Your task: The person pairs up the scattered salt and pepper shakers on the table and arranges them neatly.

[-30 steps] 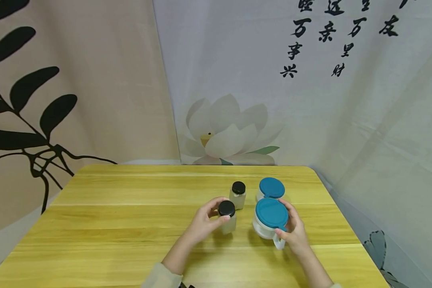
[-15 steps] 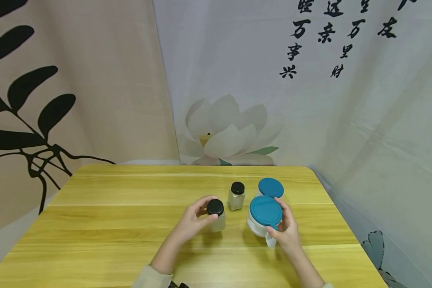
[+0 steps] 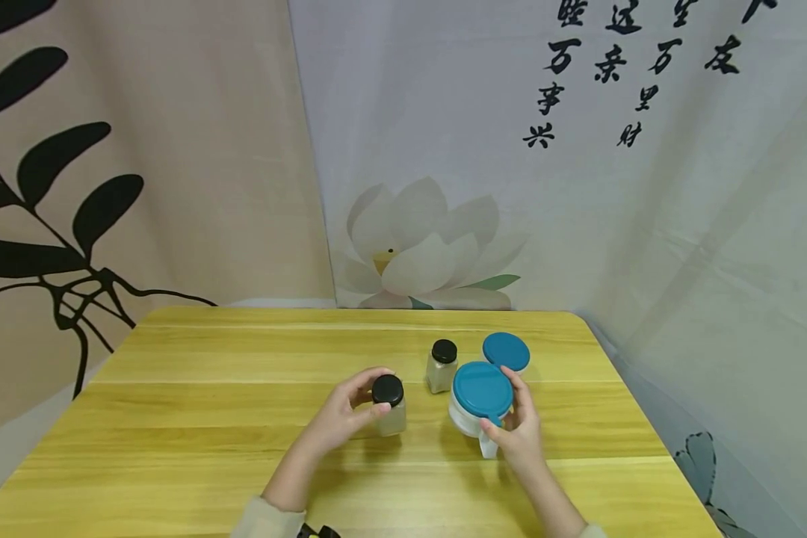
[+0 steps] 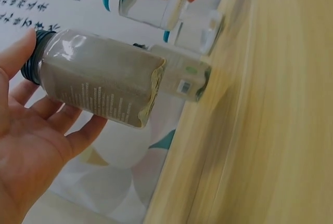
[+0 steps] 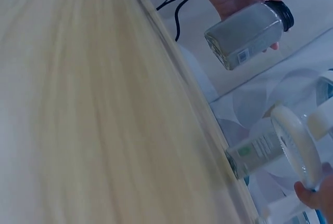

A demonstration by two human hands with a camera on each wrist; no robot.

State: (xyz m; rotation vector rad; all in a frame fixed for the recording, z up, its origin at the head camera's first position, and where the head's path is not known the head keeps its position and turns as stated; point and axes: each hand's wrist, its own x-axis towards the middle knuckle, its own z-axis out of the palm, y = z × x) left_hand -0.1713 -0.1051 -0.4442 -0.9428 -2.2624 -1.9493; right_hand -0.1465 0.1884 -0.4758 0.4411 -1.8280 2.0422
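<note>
My left hand (image 3: pixel 341 411) grips a clear jar (image 4: pixel 99 76) with a black screw lid, its thumb and fingers around the lid end. Pale grey-brown contents show through the jar wall, and it hangs just above the table. My right hand (image 3: pixel 519 427) holds a white-based jar with a blue lid (image 3: pixel 483 390) and a white handle, thumb near the lid's tab. That one is also raised off the wood. Behind them stand a second black-lidded jar (image 3: pixel 442 368) and a second blue-lidded jar (image 3: pixel 506 350), the latter partly hidden by the held one.
The yellow wooden table (image 3: pixel 208 448) spreads widely to the left and front. A printed cloth backdrop (image 3: pixel 444 112) with a lotus and dark lettering hangs behind its far edge. A small black object (image 3: pixel 317 532) shows at the bottom, near the left sleeve.
Both hands have moved left, carrying the black-lidded jar and the blue-lidded jar with them. The two jars behind have stayed in place.
</note>
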